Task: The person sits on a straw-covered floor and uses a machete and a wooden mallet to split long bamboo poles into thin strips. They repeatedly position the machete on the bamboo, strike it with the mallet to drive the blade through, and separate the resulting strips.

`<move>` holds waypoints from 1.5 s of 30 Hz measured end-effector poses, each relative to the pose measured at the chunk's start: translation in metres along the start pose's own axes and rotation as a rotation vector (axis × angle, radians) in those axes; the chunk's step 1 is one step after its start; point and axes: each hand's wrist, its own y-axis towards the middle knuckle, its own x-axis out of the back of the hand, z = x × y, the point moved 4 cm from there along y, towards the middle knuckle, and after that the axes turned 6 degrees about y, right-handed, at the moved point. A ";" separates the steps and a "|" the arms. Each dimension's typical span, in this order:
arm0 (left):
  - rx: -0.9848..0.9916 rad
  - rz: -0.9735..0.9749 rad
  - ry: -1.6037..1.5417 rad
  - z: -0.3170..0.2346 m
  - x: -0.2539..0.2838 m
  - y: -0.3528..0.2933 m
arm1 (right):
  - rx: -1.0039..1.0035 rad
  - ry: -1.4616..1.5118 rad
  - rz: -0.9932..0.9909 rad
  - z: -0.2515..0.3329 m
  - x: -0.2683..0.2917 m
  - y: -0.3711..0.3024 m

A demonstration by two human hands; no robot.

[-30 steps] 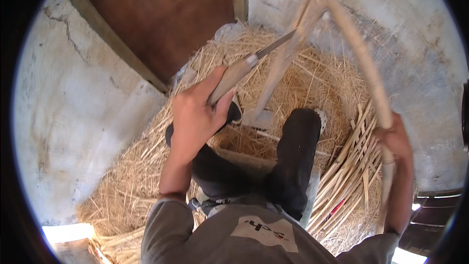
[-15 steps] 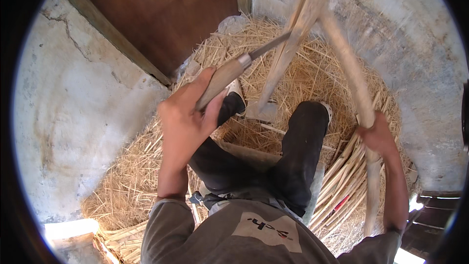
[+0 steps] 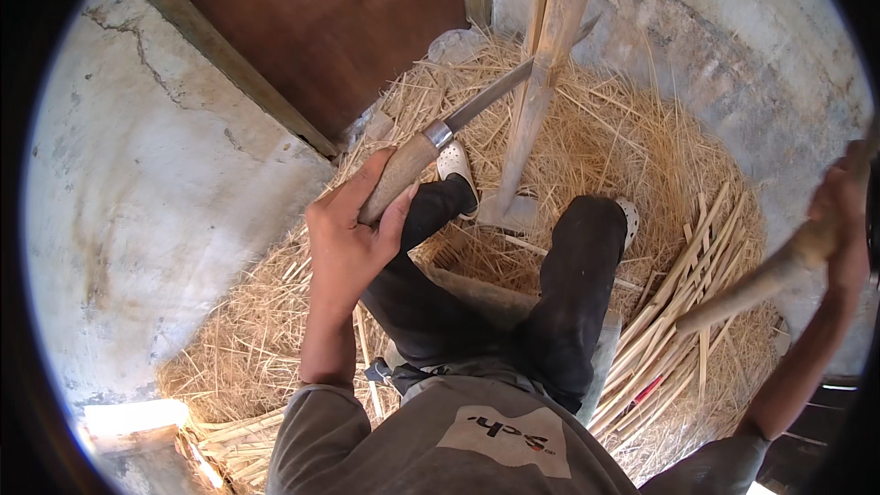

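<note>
My left hand (image 3: 353, 225) is closed around the wooden handle of a knife (image 3: 408, 165) with a metal collar. Its long blade runs up to the right into a split wood piece (image 3: 534, 115), and the tip comes out on the far side. That piece stands nearly upright, its foot against a small flat block (image 3: 509, 213) between my feet; its top leaves the picture. Out at the right edge, my right hand (image 3: 839, 206) grips a thick wooden stick (image 3: 752, 291), held apart from the wood piece. The fingers there are slightly blurred.
Straw and wood shavings (image 3: 247, 339) cover the floor around my legs. A pile of split sticks (image 3: 674, 321) lies by my right leg, with something red among it. Stained walls (image 3: 165, 174) curve in at both sides, and a brown door (image 3: 321, 27) is at the far left.
My right hand has swung the stick right, away from the wood piece's top. The wood piece stands straighter, and the knife tip now shows beyond it. My left hand keeps its grip.
</note>
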 end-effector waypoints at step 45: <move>-0.074 0.020 0.187 0.031 -0.025 -0.006 | -0.521 -0.458 0.633 -0.101 -0.143 -0.051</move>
